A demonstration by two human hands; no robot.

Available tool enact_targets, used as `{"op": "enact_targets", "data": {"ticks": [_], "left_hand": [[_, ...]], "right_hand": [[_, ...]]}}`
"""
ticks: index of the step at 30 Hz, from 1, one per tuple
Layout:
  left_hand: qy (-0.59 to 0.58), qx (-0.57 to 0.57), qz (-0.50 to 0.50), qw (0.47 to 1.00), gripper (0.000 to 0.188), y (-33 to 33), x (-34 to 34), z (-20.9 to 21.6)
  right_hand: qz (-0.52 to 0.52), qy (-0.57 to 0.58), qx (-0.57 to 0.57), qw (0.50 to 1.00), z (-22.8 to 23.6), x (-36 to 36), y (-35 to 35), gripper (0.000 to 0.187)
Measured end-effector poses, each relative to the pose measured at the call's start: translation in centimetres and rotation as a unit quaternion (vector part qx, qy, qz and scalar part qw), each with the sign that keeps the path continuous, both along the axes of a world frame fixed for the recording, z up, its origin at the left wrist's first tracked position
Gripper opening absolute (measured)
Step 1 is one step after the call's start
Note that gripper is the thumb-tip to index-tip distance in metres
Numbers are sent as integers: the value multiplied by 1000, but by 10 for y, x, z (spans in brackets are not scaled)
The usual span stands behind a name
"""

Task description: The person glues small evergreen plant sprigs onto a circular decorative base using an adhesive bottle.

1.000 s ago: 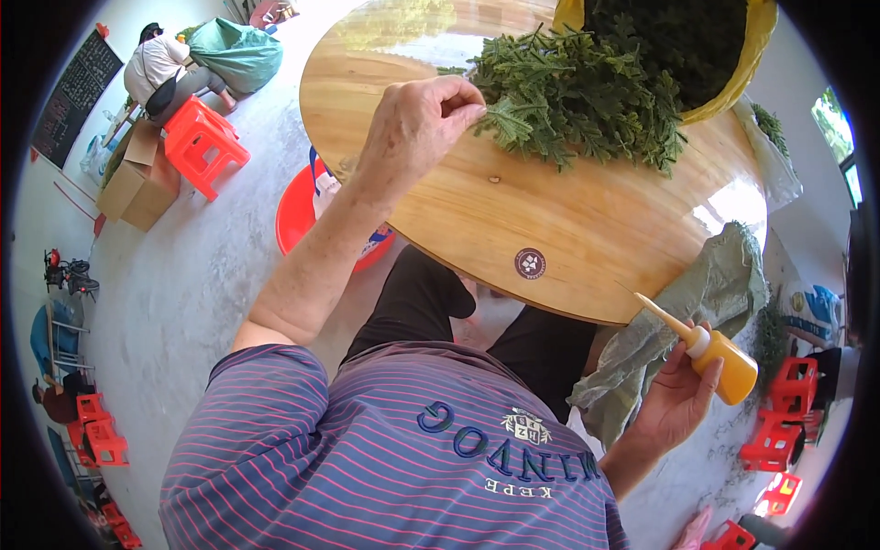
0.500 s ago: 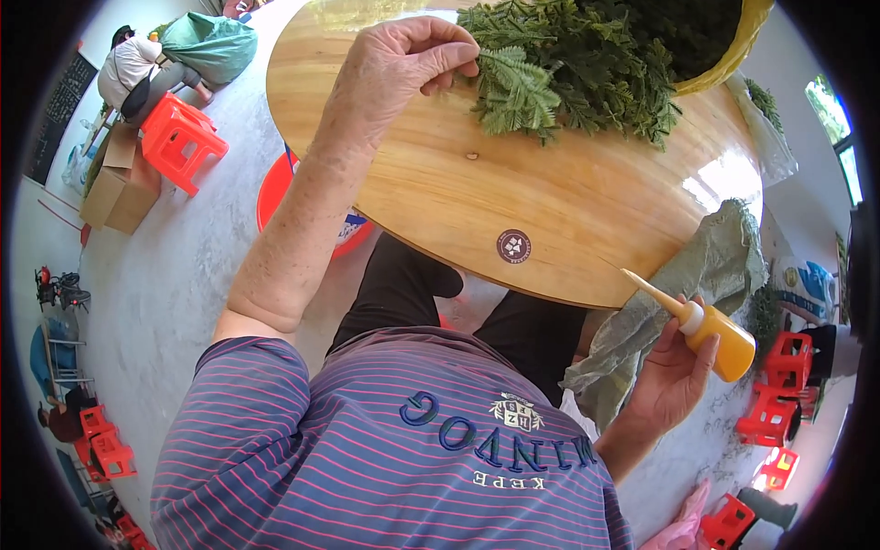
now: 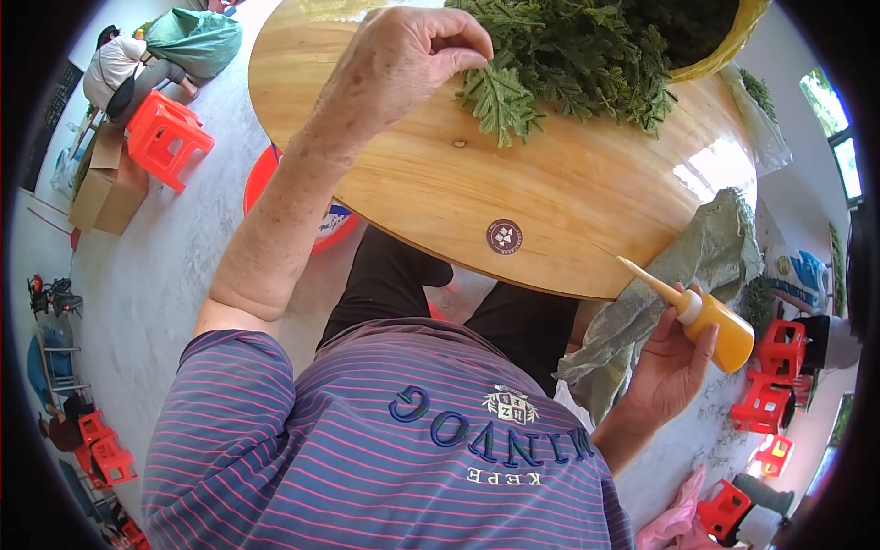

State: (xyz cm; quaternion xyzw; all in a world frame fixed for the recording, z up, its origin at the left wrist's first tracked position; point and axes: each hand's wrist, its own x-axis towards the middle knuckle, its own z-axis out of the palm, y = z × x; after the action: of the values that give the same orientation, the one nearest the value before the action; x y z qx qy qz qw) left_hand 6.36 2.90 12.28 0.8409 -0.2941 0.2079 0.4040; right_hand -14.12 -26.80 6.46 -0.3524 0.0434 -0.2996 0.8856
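My left hand [image 3: 408,64] is above the far part of the table, thumb and fingertips pinched at the top end of a green artificial fir sprig [image 3: 500,103]. The sprig hangs beside a heap of similar greenery [image 3: 587,69] and partly overlaps it. At the table's near right edge, my right hand [image 3: 667,371] grips a squeeze glue bottle [image 3: 721,335] with yellow-orange contents. Its long pale nozzle tilts up and to the left, toward the table, touching nothing that I can see.
The oval wooden table [image 3: 394,174] bears a yellow-rimmed container [image 3: 756,23] at the far right. A grey-green woven sack [image 3: 710,243] drapes over its right edge. Below the left edge sits a red basin [image 3: 261,183]. Red stools [image 3: 170,137] and a cardboard box [image 3: 110,188] stand left.
The sprig at my left fingertips has turned to hang more downward, and that hand has shifted slightly right. The right hand keeps its hold on the bottle. The whole view has shifted a little.
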Motion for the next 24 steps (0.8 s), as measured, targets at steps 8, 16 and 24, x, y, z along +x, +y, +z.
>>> {"op": "enact_targets", "data": {"ticks": [8, 16, 24], "left_hand": [[-25, -129, -26, 991, 9, -13, -24, -3], [27, -46, 34, 998, 9, 1, -64, -65], [100, -66, 41, 992, 10, 8, -85, -88]], "right_hand": [[5, 2, 4, 1000, -5, 0, -1, 39], [9, 4, 12, 1000, -12, -2, -6, 40], [19, 7, 3, 1000, -19, 3, 2, 42]]}}
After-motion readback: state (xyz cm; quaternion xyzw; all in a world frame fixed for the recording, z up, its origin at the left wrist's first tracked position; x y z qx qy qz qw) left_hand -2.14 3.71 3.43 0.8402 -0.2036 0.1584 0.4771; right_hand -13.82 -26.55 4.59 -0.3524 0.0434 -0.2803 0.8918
